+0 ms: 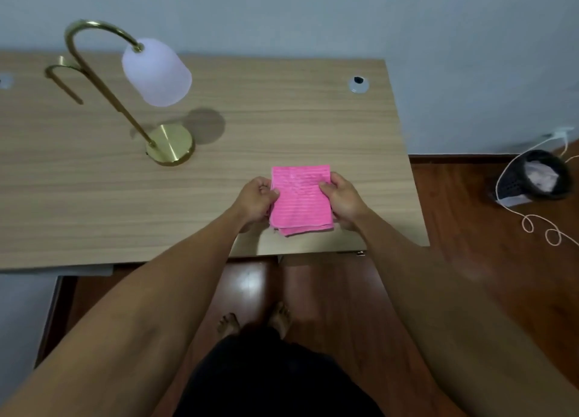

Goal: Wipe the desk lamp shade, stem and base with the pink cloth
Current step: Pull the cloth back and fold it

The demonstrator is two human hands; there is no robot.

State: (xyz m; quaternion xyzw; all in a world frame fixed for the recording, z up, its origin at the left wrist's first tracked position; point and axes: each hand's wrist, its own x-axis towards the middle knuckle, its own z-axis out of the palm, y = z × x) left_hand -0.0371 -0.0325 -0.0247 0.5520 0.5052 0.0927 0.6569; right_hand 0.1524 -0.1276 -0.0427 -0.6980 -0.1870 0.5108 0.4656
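A: Both hands on the cloth right now. The left hand (255,199) pinches the left edge of the pink cloth (300,200), fingers curled in, thumb on top.

B: And the right hand (340,199) mirrors it, thumb over the right edge, fingers tucked underneath. A firm grip on both sides.

A: The cloth is folded into a neat rectangle, ribbed stripes across it, a lower layer peeking out at the near edge. Held just over the table (282,128), near its front right part; I cannot tell whether it touches the wood.

B: Out to the left and farther back stands the desk lamp. Its round brass base (170,145) sits flat on the table, well apart from the cloth.

A: The brass stem (106,86) rises tilted from the base, arches over at the top, and carries the frosted white shade (156,72), hanging mouth-down above the tabletop.

B: A cable grommet (358,84) sits at the table's back right. On the wooden floor (470,228) to the right, a dark basket (532,175) and a coiled white cord (539,228).

A: Bare feet show below, under the table's front edge.
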